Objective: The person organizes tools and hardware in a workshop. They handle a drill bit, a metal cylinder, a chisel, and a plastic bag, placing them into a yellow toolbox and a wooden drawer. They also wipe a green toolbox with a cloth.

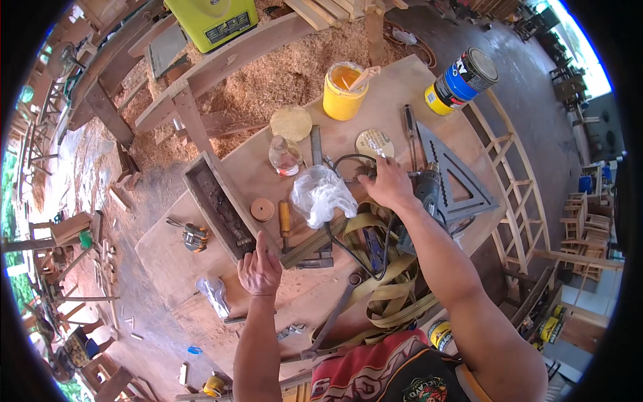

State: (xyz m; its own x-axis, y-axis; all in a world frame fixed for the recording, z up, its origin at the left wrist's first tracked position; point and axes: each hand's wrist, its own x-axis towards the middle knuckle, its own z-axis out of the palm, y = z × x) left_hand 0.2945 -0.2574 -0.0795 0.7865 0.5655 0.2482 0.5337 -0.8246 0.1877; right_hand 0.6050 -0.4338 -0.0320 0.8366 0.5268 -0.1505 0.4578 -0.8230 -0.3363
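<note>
My left hand [260,269] is at the near end of a long, narrow wooden box [211,198], its index finger extended over the rim. Dark, crusted residue lines the box. Whether those fingers grip the wood is unclear. Over the middle of the plywood tabletop [173,271], my right hand [392,185] reaches beside a corded power drill [427,188], and the fingers hide what they may hold. Just beyond the fingertips lies a round sanding disc [374,143]. A crumpled clear plastic bag [321,193] sits left of this hand. Black cable [354,259] loops over olive webbing straps [394,306].
A yellow tub [345,95] of orange paste and a tall can [462,80] stand at the far edge. Around lie a speed square [454,178], screwdriver [410,128], yellow-handled chisel [285,221], tape measure [195,237], wrench [334,314] and plastic bottle [285,156].
</note>
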